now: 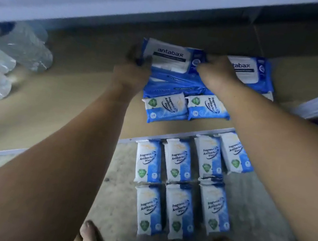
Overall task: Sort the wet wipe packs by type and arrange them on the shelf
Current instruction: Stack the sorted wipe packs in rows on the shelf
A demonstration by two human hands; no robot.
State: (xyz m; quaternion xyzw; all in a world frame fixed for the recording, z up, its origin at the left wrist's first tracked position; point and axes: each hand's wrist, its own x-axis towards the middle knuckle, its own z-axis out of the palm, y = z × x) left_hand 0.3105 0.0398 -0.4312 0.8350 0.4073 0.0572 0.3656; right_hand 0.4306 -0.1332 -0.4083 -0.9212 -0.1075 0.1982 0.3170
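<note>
My left hand (133, 74): fingers curled round the left end of the left Antabax pack (170, 57), gripping it.
My right hand (214, 75): fingers bent over the right end of that same pack, holding it; my palm covers part of the right Antabax pack (252, 73).
Antabax packs: both lie label up towards the back of the shelf (74, 95), side by side, the left one on top of a blue stack (177, 81) of more packs.
Fragrance Free packs on the shelf: two (164, 106) (206, 107), just in front of the blue stack, touching each other near the shelf's front edge.
Fragrance Free packs on the floor (123, 177): seven, in two rows below the shelf edge, four in the far row (207, 155) and three in the near row (179, 210), close together.
Water bottles (14, 50): lying on the left of the shelf, well apart from the packs.
My feet (89, 239): bare, on the floor just beside the near row.
</note>
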